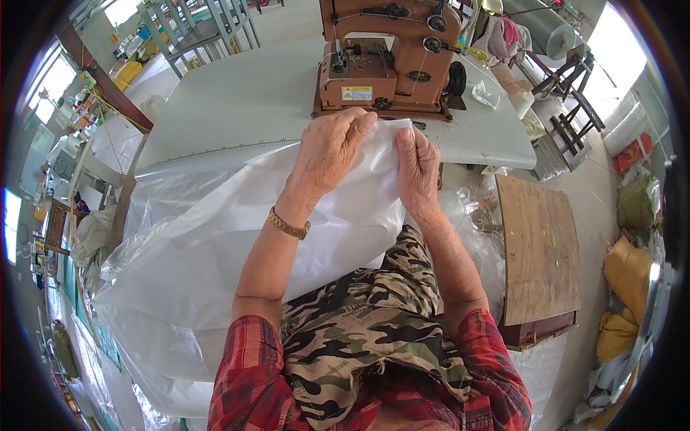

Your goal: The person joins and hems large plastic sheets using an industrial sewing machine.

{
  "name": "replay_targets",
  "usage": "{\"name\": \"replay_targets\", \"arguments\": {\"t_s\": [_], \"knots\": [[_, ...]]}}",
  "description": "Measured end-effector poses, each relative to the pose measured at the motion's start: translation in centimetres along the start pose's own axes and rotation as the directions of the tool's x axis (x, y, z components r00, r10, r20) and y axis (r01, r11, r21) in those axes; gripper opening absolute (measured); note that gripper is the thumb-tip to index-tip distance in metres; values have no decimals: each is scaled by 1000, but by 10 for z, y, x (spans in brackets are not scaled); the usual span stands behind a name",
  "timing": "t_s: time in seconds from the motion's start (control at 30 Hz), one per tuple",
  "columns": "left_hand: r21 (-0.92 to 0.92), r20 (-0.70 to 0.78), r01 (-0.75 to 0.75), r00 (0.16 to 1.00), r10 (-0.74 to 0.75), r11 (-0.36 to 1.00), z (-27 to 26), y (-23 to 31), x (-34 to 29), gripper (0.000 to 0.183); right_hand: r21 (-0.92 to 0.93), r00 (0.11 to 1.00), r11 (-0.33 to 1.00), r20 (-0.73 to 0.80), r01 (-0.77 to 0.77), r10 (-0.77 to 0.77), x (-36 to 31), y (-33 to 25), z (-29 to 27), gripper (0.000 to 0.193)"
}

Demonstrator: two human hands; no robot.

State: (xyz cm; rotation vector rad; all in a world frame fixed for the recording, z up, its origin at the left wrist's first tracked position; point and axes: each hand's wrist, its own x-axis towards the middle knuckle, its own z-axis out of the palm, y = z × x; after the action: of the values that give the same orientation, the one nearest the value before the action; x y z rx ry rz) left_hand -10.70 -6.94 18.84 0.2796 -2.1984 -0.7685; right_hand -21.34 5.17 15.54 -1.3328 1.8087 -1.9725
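A large sheet of white woven plastic (309,244) spreads over my lap and down to the left, its upper edge drawn up onto the table. My left hand (334,147), with a gold-coloured watch on the wrist, is closed on that edge. To its right, my right hand (418,169) pinches the sheet's corner between thumb and fingers. Both hands are just in front of a brown sewing machine (420,75), and the sheet lies short of its needle area. Whether the sheet is folded double between my hands is hard to make out.
The pale sewing table (237,93) has a ruler strip (223,149) along its front edge. At my right stands a wooden board (539,251) on a box. A grey metal chair (201,32) is beyond the table, and yellow cloth (622,280) lies at far right.
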Motion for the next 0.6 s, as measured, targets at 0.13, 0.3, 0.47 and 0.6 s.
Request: {"name": "replay_targets", "arguments": {"t_s": [0.13, 0.3, 0.47, 0.6], "knots": [[-66, 93, 60, 994, -53, 996, -5, 0, -1, 30, -28, 1000, 1000, 6, -3, 4, -1, 5, 0, 49], [-207, 30, -27, 999, 34, 978, -8, 3, -3, 27, -13, 1000, 1000, -24, 18, -18, 0, 10, 2, 49], [-194, 81, 38, 996, -23, 980, -9, 14, 3, 25, -14, 999, 999, -25, 46, -46, 1, 3, 5, 44], [-240, 153, 124, 984, -89, 963, -7, 0, 6, 24, -106, 992, 987, -33, 117, -121, 0, -3, 9, 37]]}}
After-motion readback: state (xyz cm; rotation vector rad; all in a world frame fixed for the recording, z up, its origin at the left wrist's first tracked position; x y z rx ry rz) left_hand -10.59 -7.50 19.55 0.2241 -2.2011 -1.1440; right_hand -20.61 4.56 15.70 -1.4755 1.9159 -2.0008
